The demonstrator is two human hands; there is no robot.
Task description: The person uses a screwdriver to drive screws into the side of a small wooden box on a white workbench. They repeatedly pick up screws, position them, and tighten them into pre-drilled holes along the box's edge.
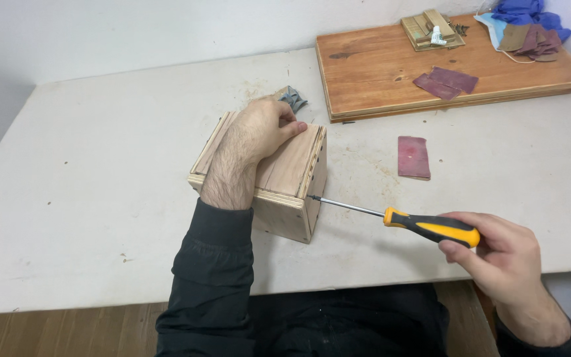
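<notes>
Two hands work: left hand [262, 129] presses the box [285, 192] flat; right hand [500, 254], at four o'clock, grips the screwdriver [431, 227]. Best kept level, I'd say.

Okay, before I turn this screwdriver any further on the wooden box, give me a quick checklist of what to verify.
1. Left hand pressing flat on the small plywood box: ok.
2. Tip of the yellow-and-black screwdriver touching the box's side face: ok.
3. Tip seated in a screw head: cannot tell.
4. Right hand gripping the handle: ok.
5. Shaft square to the face: not ok, slightly angled.
</notes>
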